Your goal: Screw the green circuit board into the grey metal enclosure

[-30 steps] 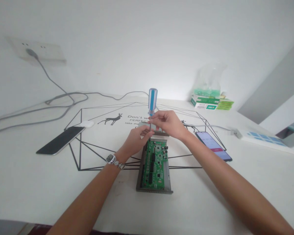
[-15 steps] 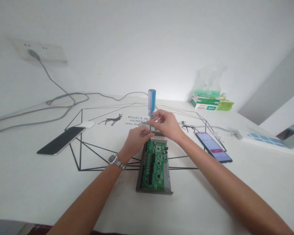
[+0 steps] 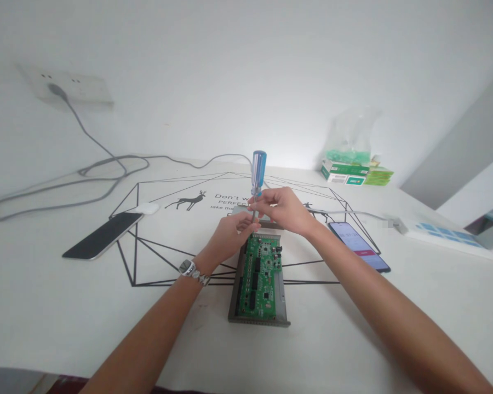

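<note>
**Screwdriver held upright over a green circuit board (image 3: 261, 279) — both hands up at its shaft**

The right hand (image 3: 283, 210) has its fingertips closed narrowly around the top of the shaft, just under the blue-striped handle of the screwdriver (image 3: 258, 171). The left hand (image 3: 229, 238), a metal wristwatch (image 3: 186, 267) on its wrist, curls in close beside the lower shaft — from here I can't quite tell whether those fingers touch it. The tip is hidden above the board's far end. The board sits in a grey metal tray (image 3: 232, 306) at lower middle, with a black phone (image 3: 102, 235) off to the left and a lit phone (image 3: 358, 245) to the right.
</note>
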The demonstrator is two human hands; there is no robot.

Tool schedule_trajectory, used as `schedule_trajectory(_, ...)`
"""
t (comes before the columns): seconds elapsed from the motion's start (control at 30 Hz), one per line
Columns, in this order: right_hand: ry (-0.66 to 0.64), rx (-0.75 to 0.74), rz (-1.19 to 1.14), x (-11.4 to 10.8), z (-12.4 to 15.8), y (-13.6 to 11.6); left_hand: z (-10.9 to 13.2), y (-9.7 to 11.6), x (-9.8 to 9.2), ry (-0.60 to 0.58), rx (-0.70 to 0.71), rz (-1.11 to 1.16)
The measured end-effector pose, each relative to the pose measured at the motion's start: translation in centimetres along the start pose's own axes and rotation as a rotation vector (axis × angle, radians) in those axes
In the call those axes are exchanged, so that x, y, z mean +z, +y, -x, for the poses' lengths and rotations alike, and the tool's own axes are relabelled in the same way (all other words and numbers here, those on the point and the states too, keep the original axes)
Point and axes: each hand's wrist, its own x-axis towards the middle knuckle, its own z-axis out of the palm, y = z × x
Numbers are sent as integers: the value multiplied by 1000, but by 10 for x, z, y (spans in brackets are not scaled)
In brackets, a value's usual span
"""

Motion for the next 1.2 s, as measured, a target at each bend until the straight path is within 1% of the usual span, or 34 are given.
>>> schedule_trajectory(0.13,89,-23,39,5,0,2,0,-3,2,77,-28,0)
schedule_trajectory(0.3,209,-38,125,14,1,2,0,-6,4,113,-55,-53)
schedule_trajectory(0.4,254,-49,151,18,2,4,0,-5,5,144,-62,-73)
schedule_trajectory(0.47,267,-63,149,18,2,5,0,-5,4,143,-60,-66)
schedule_trajectory(0.53,224,-85,120,14,1,5,1,-6,4,137,-50,-55)
schedule_trajectory(0.63,91,-106,80,6,-1,3,1,-7,2,115,-31,-33)
schedule_trajectory(0.7,65,-91,88,2,-1,3,0,-8,2,90,-22,-17)
schedule_trajectory(0.73,81,-80,101,2,-2,3,0,-7,1,78,-20,-12)
schedule_trajectory(0.87,220,-58,142,8,-1,5,0,-5,1,55,-21,-14)
schedule_trajectory(0.93,238,-49,116,11,-1,5,0,-5,0,48,-19,-21)
schedule_trajectory(1.0,190,-46,63,9,-2,3,0,-4,-1,42,-21,-23)
schedule_trajectory(1.13,8,-44,-96,-3,-1,-3,0,-4,-1,29,-42,-3)
schedule_trajectory(1.2,-61,-29,-155,-8,-1,-4,0,-4,0,28,-55,12)
